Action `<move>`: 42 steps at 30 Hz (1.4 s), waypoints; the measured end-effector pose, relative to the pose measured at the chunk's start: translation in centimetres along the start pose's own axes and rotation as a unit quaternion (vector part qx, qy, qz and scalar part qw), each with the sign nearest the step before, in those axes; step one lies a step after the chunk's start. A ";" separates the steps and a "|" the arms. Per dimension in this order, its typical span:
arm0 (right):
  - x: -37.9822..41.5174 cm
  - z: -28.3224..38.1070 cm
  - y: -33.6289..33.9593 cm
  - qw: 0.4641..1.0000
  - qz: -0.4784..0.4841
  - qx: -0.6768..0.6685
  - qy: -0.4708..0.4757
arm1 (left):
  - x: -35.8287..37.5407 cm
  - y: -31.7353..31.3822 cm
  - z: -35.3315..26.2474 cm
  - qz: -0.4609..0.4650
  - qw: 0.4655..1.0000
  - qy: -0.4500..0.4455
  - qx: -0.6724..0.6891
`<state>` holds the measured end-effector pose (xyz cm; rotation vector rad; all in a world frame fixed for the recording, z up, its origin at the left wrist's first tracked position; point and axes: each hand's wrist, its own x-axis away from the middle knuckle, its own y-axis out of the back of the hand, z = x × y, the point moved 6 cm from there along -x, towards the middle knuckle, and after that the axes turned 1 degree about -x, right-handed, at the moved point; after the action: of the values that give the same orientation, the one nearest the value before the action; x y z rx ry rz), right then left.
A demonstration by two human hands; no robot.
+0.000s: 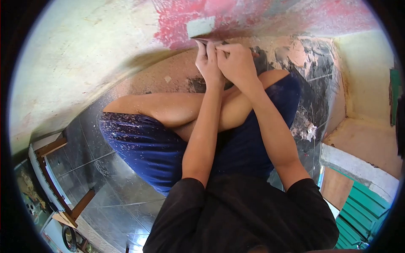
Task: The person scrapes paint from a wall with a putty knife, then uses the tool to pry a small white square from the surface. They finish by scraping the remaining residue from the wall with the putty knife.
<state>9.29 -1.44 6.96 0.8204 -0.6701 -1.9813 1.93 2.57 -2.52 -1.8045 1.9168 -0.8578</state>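
Hands up front here — both pressed together against the base of the wall (84, 50), right where the red paint patch (253, 17) starts. The left hand (207, 63) is curled tight, fingers wrapped round something thin and dark that pokes out just above its fingertips; looks like a scraper blade (202, 40) touching the wall, but most of it is hidden inside the grip so I can't say for sure what the tool is. The right hand (236, 63) sits just beside the left, touching it, fingers clenched over the same spot, so it seems to share the hold on the tool.

Right above the hands there's a pale grey-green rectangle (200, 26) where the red has come off, touching the blade's edge. Below the hands are the person's bent knees and blue shorts (143, 147) speckled with dust. Further right of the right hand the tiled floor (312, 97) is dark and covered with paint flakes and debris. Well off to the lower right — a green louvred door (363, 215).
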 end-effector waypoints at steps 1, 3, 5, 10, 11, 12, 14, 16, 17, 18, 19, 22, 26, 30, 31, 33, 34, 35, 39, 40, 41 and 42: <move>0.0 -0.4 0.0 1.000 0.000 0.001 -0.008 | -0.3 0.2 0.7 -0.002 1.000 -0.002 0.018; -0.4 -0.5 -0.9 1.000 0.017 -0.011 -0.007 | -0.7 0.1 0.8 0.007 0.998 -0.033 0.045; -1.3 -1.8 -4.6 0.996 0.078 0.007 -0.033 | -3.8 4.6 5.3 0.081 0.986 0.003 0.147; -0.2 -0.2 -4.9 0.994 0.104 0.020 -0.033 | -1.7 3.0 2.4 0.081 0.946 0.113 0.294; -0.2 0.0 -3.8 0.992 0.113 0.027 -0.047 | -1.0 2.3 1.7 0.031 0.978 0.054 0.198; 0.1 0.0 -2.9 0.990 0.122 0.035 -0.062 | -0.4 2.2 1.1 -0.023 0.995 -0.003 0.099; 0.7 -0.5 -1.0 0.995 0.084 0.002 -0.046 | 0.0 1.3 0.9 0.009 0.999 -0.016 0.047; 0.7 -0.5 0.2 0.998 0.041 -0.029 -0.032 | 0.6 -0.5 -0.3 0.012 1.000 -0.015 0.016; 0.6 -0.4 0.5 0.998 0.031 -0.042 -0.029 | 0.8 -0.7 -0.7 0.014 0.999 -0.003 0.029; 0.6 -0.2 0.4 0.998 0.021 -0.057 -0.027 | 0.4 -0.2 -0.3 0.011 1.000 -0.002 0.028; 0.1 -0.4 -0.4 0.998 0.024 -0.057 -0.029 | -0.1 0.3 -0.2 -0.001 1.000 -0.018 0.013; -0.8 -1.2 -4.8 0.989 0.126 -0.044 -0.058 | -1.1 3.6 0.9 -0.022 0.997 0.022 0.075; -0.9 -0.6 -6.4 0.989 0.142 0.027 -0.026 | -3.1 6.0 3.6 0.035 0.980 0.054 0.190; 0.2 0.3 -0.7 0.996 0.087 -0.003 -0.028 | -0.2 1.1 0.8 -0.016 0.999 -0.017 -0.024; 0.3 0.3 0.4 0.998 0.053 -0.013 -0.038 | 0.1 0.1 0.1 -0.012 0.999 -0.033 -0.029; 0.1 0.2 0.2 0.999 0.037 -0.017 -0.036 | -0.1 -0.7 -0.9 -0.004 0.999 -0.036 -0.013; 0.3 0.0 0.2 0.999 0.022 -0.019 -0.039 | 0.3 -0.7 -0.8 0.005 0.999 -0.036 0.003; 0.0 -0.7 -0.7 0.999 0.022 -0.018 -0.045 | -0.2 0.3 0.3 -0.006 1.000 -0.008 0.007; -0.7 -0.6 -4.8 0.995 0.098 0.012 -0.010 | -2.0 4.0 3.6 -0.011 0.971 0.063 0.229; -0.5 -0.2 -4.9 0.994 0.100 0.029 -0.027 | -1.7 3.9 3.1 -0.011 0.971 0.061 0.230; 0.0 0.0 -3.8 0.995 0.094 0.014 -0.024 | -1.6 3.6 2.2 0.010 0.987 0.020 0.159; 0.4 0.6 -2.7 0.995 0.095 0.013 -0.018 | -1.3 3.2 1.3 0.029 0.996 -0.024 0.087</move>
<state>7.37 -0.39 5.31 0.7116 -0.7665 -1.8228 0.52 3.57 -5.77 -1.6456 1.7970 -0.9229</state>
